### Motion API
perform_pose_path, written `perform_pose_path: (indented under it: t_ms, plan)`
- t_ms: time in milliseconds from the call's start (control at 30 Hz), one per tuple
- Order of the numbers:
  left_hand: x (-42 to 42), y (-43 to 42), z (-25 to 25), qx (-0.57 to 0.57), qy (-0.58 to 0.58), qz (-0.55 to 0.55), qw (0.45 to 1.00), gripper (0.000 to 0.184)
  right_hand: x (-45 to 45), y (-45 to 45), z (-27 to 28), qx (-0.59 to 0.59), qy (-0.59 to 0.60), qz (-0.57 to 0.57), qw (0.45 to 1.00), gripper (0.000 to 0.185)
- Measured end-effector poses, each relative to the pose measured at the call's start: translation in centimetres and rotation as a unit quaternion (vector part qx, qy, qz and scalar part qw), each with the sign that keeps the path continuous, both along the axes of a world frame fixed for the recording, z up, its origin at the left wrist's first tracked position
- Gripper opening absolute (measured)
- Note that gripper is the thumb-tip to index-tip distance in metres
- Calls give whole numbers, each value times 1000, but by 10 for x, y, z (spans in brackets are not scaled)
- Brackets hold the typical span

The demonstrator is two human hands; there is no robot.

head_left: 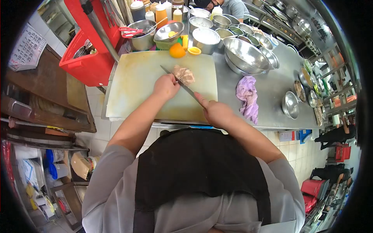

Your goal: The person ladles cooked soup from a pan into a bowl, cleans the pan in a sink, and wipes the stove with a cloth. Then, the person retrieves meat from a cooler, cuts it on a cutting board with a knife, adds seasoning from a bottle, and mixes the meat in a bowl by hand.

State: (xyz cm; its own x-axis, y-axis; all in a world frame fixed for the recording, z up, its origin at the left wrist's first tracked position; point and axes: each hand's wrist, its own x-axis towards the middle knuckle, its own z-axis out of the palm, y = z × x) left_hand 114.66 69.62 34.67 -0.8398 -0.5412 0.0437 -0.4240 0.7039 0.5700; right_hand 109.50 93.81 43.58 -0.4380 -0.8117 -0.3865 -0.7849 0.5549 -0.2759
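On the pale cutting board (132, 83) lies a piece of light brown meat (183, 75). A long knife (185, 88) points up and left across the board, its blade along the lower left side of the meat. My right hand (218, 113) is closed around the knife's handle at the board's right front. Close to the blade, left of the meat, my left hand (167, 86) has its fingers curled together; what they pinch is hidden. An orange fruit (177, 50) and a cut half (194, 51) sit at the board's back edge.
Right of the board are a purple cloth (247, 99), a large metal bowl (246, 54) and a small bowl (290, 105). Bowls, pots and sauce bottles (161, 14) line the back. A red bin (83, 62) stands left. A person (233, 8) is across the counter.
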Motion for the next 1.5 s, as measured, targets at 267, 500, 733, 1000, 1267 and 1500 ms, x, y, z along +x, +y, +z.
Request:
perform_pose_path:
  t_ms: [267, 500, 733, 1000, 1267, 1500]
  plan:
    - [6, -6, -4, 2, 31, -29, 999, 17, -9, 10, -23, -82, -13, 18, 996, 76]
    - [31, -14, 6, 26, 16, 1, 1000, 17, 5, 106, 30, 10, -22, -2, 1000, 70]
    - [73, -60, 6, 463, 167, 145, 858, 6, -4, 162, 43, -240, -47, -107, 964, 64]
    - [7, -50, 37, 665, 190, 174, 701, 7, -45, 58, -67, -182, 134, -132, 965, 58]
    - [1, -51, 18, 533, 177, 52, 826, 12, -85, 156, -33, -330, 227, -332, 854, 20]
    - [-33, 35, 53, -29, 28, -119, 992, 91, -184, 342, -58, -368, 120, -753, 533, 57]
